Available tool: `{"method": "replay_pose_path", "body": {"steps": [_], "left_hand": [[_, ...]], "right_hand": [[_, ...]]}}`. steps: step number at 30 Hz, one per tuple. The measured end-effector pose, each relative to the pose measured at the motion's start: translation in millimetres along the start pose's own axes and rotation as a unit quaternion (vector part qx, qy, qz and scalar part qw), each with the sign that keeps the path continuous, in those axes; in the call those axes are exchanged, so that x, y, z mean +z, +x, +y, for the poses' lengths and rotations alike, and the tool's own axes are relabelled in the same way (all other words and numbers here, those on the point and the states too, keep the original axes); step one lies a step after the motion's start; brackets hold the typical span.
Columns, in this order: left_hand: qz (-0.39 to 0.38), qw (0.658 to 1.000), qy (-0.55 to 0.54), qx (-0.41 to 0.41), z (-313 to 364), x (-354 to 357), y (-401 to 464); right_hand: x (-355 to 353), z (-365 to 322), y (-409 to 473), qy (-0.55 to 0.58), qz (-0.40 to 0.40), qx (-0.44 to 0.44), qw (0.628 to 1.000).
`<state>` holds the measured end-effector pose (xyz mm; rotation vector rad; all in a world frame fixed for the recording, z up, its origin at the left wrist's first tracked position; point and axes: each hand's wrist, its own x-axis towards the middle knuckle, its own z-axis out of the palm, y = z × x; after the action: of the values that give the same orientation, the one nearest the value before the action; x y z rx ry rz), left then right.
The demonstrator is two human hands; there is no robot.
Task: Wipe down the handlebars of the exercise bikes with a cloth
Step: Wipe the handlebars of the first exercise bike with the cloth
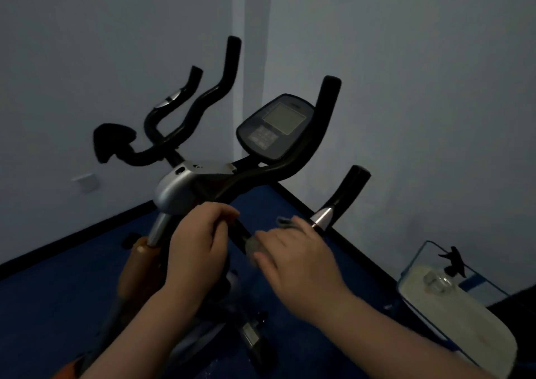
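An exercise bike's black handlebar (293,164) spreads from a silver clamp (179,187) in the middle of the view, with several upright black grips and a grey console (275,127) above it. My left hand (197,245) is closed around the lower black bar just below the clamp. My right hand (293,257) presses a grey cloth (255,245) around the same bar, a little further down. A silver sensor band (320,217) on the near right grip shows just beyond my right hand.
Dark blue floor (58,306) meets pale walls at a black skirting. A clear box (432,280) with a pale lid and a small bottle stands at the lower right. The bike's frame and an orange part (136,265) lie below my hands.
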<state>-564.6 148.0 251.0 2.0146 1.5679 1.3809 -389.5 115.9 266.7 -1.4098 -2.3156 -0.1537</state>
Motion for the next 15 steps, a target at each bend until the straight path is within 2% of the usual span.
{"method": "replay_pose_path", "body": {"steps": [3,7,12,15], "left_hand": [[0.038,0.997,0.07,-0.012,-10.9,-4.9,-8.3],[0.102,0.982,0.097,-0.122,-18.6,-3.6,-15.6],[0.124,0.975,0.076,-0.169,-18.1,-1.1,-16.0],[0.129,0.974,0.06,-0.176,-18.5,-1.6,-17.1]], "right_hand": [[-15.0,7.9,-2.7,-0.049,-0.065,-0.024,0.996],[-4.3,-3.9,24.2,-0.097,-0.197,-0.033,0.975],[19.1,-20.9,84.1,-0.099,-0.218,-0.019,0.971],[18.9,-10.5,68.0,-0.083,-0.238,-0.022,0.967]]}}
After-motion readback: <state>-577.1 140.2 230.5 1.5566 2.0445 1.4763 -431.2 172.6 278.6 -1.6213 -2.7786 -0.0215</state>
